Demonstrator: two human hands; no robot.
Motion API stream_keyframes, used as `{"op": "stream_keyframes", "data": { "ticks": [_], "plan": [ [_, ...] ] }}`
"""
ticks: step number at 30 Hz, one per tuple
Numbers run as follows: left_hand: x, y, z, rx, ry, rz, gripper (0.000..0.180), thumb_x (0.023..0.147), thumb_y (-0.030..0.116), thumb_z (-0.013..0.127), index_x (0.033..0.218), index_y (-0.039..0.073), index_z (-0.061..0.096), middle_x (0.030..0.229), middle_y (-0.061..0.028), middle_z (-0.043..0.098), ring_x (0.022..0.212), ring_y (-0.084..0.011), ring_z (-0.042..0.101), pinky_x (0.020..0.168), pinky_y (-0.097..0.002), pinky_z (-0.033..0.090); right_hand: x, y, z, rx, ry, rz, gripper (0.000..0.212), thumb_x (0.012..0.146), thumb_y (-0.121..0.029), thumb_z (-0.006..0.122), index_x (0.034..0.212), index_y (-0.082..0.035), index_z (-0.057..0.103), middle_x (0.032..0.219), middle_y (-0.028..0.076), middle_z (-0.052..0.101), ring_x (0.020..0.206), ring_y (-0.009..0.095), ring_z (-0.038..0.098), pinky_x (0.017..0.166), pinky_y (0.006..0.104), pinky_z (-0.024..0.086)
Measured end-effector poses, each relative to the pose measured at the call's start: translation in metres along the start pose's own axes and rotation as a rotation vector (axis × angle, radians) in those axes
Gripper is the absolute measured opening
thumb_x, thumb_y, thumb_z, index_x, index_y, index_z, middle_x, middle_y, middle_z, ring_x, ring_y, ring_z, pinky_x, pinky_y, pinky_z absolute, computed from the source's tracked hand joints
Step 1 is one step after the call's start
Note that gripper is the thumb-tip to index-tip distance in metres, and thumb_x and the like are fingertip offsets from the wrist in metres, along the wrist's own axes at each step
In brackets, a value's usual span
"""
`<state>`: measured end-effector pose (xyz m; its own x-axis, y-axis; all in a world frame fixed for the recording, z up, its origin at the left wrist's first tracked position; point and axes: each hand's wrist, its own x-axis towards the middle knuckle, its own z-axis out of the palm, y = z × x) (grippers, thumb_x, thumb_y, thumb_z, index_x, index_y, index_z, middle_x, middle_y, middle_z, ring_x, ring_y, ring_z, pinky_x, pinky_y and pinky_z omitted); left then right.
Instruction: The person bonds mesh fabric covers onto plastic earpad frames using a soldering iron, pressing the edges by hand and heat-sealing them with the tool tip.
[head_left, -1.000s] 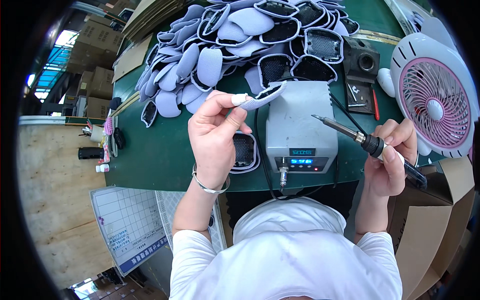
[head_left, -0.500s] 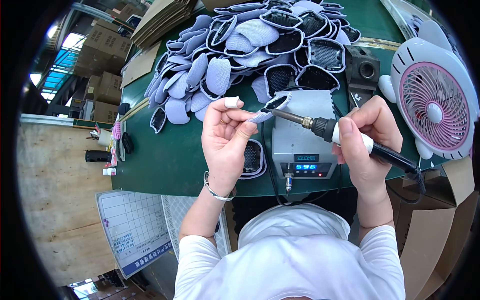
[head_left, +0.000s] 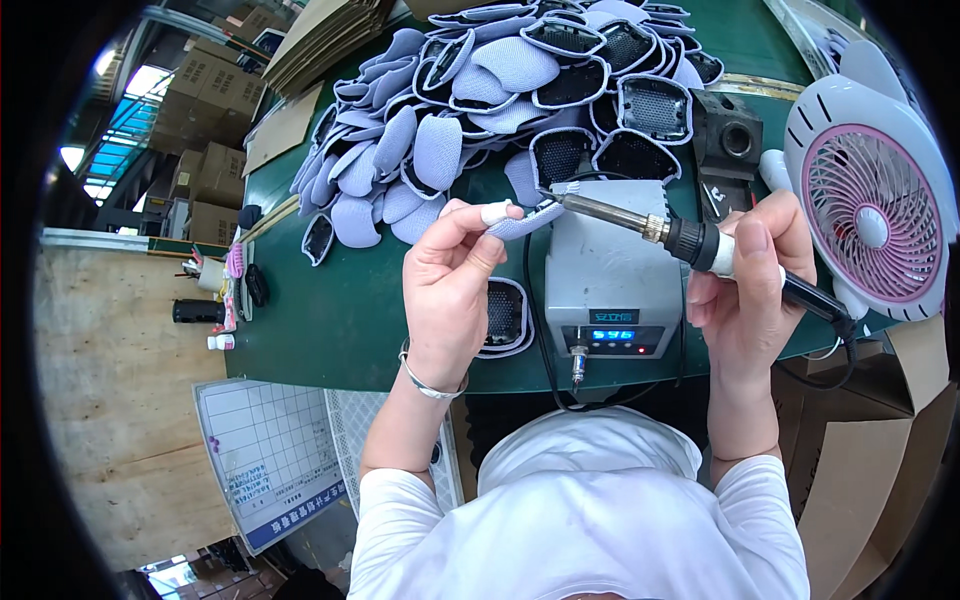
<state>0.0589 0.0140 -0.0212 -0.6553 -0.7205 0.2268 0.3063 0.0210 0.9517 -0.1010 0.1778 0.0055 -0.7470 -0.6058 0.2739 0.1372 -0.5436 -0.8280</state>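
Observation:
Between the thumb and fingers of my left hand [head_left: 450, 275] is a small lavender fabric-covered pad [head_left: 524, 222] with a black inner side, held tilted. White tape wraps one of that hand's fingers. My right hand [head_left: 755, 275] grips a soldering iron [head_left: 690, 240] like a pen, its metal tip pointing left and meeting the pad's upper right edge, as far as I can see. Below them stands the grey soldering station [head_left: 605, 275] with a lit blue display. Another pad [head_left: 508, 318], black side up, lies on the table just right of my left wrist.
A large heap of lavender pads [head_left: 515, 65] covers the back of the green table [head_left: 310, 350]. To the right stand a white and pink fan [head_left: 872, 225] and a dark metal block [head_left: 725, 140]. The iron's black cable hangs near an opened cardboard box [head_left: 865, 470].
My left hand has turned the pad so it lies flatter, its lavender face lower. The soldering iron and my right hand have shifted slightly right, the tip now a little higher.

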Motion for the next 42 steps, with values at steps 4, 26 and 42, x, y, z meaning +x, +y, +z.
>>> {"op": "stream_keyframes", "data": {
  "ticks": [4, 26, 42],
  "plan": [
    [-0.001, 0.001, 0.001, -0.09, 0.078, -0.046, 0.02, 0.087, -0.014, 0.06, 0.103, -0.004, 0.068, 0.101, -0.0067, 0.061, 0.078, -0.0111, 0.053, 0.072, -0.021, 0.045, 0.0, 0.004, 0.0, -0.015, 0.024, -0.069, 0.017, 0.083, -0.003, 0.069, 0.088, -0.004, 0.052, 0.07, 0.004, 0.061, 0.049, 0.007, 0.052, 0.043, 0.016, 0.038],
    [-0.005, 0.002, 0.008, 0.599, -0.119, 0.312, 0.025, 0.083, -0.008, 0.07, 0.107, -0.003, 0.067, 0.093, -0.0065, 0.065, 0.076, -0.0118, 0.052, 0.07, -0.0208, 0.044, 0.008, -0.035, -0.019, -0.494, -0.121, -0.274, 0.017, 0.07, -0.011, 0.066, 0.082, -0.008, 0.054, 0.074, 0.004, 0.055, 0.062, 0.012, 0.044, 0.058, 0.0217, 0.034],
    [-0.015, -0.004, 0.015, 0.865, -0.27, 0.52, 0.038, 0.067, -0.001, 0.08, 0.104, 0.003, 0.072, 0.087, -0.0039, 0.07, 0.072, -0.0158, 0.051, 0.07, -0.0253, 0.046, -0.011, -0.003, -0.053, -0.43, -0.145, -0.149, 0.018, 0.066, -0.011, 0.068, 0.078, -0.006, 0.055, 0.07, 0.005, 0.055, 0.057, 0.013, 0.043, 0.053, 0.0229, 0.034]
  ]
}}
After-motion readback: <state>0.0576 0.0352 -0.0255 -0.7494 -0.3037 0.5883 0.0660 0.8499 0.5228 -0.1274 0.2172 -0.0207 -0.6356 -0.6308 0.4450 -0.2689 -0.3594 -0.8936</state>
